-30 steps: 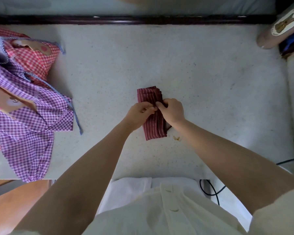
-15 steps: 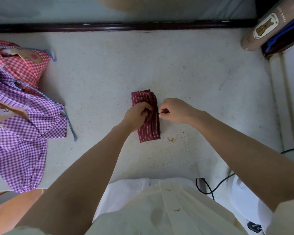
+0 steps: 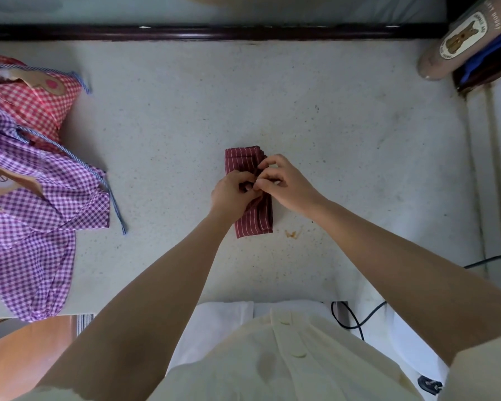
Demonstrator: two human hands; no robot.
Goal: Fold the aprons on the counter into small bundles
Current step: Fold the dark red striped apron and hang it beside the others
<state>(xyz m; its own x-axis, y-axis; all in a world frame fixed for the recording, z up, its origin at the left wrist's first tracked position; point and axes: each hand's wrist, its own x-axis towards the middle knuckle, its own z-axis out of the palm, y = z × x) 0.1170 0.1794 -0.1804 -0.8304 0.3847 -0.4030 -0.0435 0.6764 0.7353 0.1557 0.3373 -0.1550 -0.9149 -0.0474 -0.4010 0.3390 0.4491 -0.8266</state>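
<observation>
Striped apron: your dark red striped apron (image 3: 253, 224) lies mid-counter (image 3: 330, 125), folded into a narrow bundle running near to far.
Left hand: your left hand (image 3: 232, 195) sits on the bundle's middle, fingers curled, pinching cloth there.
Right hand: your right hand (image 3: 284, 183) meets it from the right, thumb and forefinger pinched at the same spot, other fingers loosely bent. Tie or fold edge, can't tell.
Done: one apron nearly bundled; you look to be tucking or securing the last bit.
Left to do: purple check apron (image 3: 35, 198) lies loose at the left, draping over the near edge. The red check apron (image 3: 32, 102) is crumpled beyond it, partly underneath. Both are unfolded, well apart from your hands.
Progress: about a third, going by the three aprons in view.
</observation>
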